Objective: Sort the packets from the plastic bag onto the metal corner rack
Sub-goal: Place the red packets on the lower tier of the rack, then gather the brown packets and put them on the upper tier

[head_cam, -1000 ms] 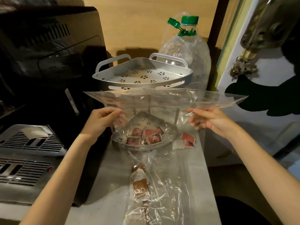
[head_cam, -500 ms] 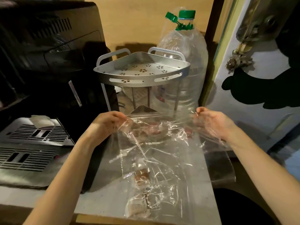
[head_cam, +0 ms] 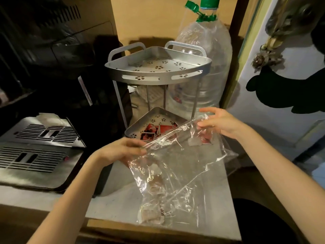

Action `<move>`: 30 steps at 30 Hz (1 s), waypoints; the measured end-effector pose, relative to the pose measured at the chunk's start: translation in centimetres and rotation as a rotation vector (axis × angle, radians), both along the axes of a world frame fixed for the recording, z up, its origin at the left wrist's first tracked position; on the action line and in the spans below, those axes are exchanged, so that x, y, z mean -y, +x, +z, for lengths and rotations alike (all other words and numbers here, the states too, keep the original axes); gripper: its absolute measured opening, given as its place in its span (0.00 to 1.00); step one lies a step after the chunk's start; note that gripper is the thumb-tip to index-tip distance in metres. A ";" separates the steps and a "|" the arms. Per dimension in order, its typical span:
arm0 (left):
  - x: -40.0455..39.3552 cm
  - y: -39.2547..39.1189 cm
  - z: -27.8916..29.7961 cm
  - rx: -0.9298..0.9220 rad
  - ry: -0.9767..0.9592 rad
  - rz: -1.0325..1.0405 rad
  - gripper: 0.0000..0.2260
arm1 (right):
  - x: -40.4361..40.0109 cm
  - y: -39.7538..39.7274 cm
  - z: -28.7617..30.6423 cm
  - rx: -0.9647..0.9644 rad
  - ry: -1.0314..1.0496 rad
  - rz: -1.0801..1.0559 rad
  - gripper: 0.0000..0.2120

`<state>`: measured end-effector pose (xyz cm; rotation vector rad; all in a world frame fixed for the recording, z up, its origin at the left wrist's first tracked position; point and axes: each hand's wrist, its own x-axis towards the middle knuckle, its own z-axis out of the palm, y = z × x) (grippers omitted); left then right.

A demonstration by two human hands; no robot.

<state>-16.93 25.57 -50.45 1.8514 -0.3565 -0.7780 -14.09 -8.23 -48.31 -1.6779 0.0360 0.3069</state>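
A clear plastic bag [head_cam: 181, 169] hangs crumpled over the grey counter, with several brown and white packets [head_cam: 154, 199] in its lower end. My left hand [head_cam: 121, 152] pinches the bag's near left edge. My right hand [head_cam: 221, 122] grips its upper right corner, fingers partly spread. Behind the bag stands the two-tier metal corner rack [head_cam: 158, 74]. Its top shelf is bare. The lower shelf [head_cam: 137, 131] holds several red packets [head_cam: 153, 130]. One more red packet [head_cam: 205, 138] lies on the counter beside the rack, seen through the plastic.
A big clear water bottle [head_cam: 209, 55] with a green cap stands right behind the rack. A dark appliance [head_cam: 52, 50] and a slotted metal drip tray [head_cam: 37, 147] fill the left. The counter's front edge [head_cam: 158, 228] is near. A door [head_cam: 290, 88] stands at right.
The bag, first stretched flat and high in front of the rack, has dropped and crumpled. My left hand moved down and toward me; the view tilted downward.
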 end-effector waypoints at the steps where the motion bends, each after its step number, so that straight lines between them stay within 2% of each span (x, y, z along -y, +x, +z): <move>1: 0.0 -0.2 -0.6 0.010 0.056 -0.008 0.16 | -0.8 0.4 0.1 0.026 -0.035 -0.037 0.27; 4: 0.2 -0.9 -2.4 0.013 0.269 -0.016 0.10 | -3.3 1.5 0.4 0.108 -0.229 -0.047 0.23; 6: 0.4 -1.3 -3.0 0.017 0.430 -0.052 0.10 | -5.0 2.1 0.5 0.173 -0.396 0.006 0.22; 8: 0.7 -1.8 -3.1 0.028 0.557 -0.091 0.15 | -6.9 2.7 0.5 0.230 -0.515 0.059 0.22; 10: 1.0 -2.5 -3.2 0.098 0.700 -0.055 0.23 | -9.1 3.1 0.3 0.231 -0.506 0.112 0.22; 13: 1.5 -4.5 -3.8 0.429 0.855 0.215 0.29 | -12.2 3.6 -0.6 0.211 -0.414 0.223 0.22; 15: 1.3 -6.1 -4.6 0.682 0.784 0.378 0.28 | -14.1 3.9 -1.3 0.204 -0.312 0.294 0.21; 18: 0.7 -7.8 -6.8 0.855 0.745 0.374 0.25 | -17.0 4.3 -2.4 0.225 -0.304 0.334 0.18; 23: 0.0 -8.3 -11.2 0.774 0.841 0.230 0.26 | -21.0 5.3 -5.9 0.148 -0.545 0.384 0.21; 27: -0.6 -7.3 -13.2 0.666 0.853 0.246 0.25 | -22.3 5.2 -8.5 0.233 -0.669 0.409 0.08; 28: -0.6 -7.2 -13.6 0.646 0.864 0.234 0.25 | -22.1 5.2 -8.8 0.255 -0.672 0.394 0.10; 30: -0.6 -7.1 -14.2 0.602 0.882 0.204 0.24 | -21.4 5.0 -9.0 0.279 -0.667 0.325 0.22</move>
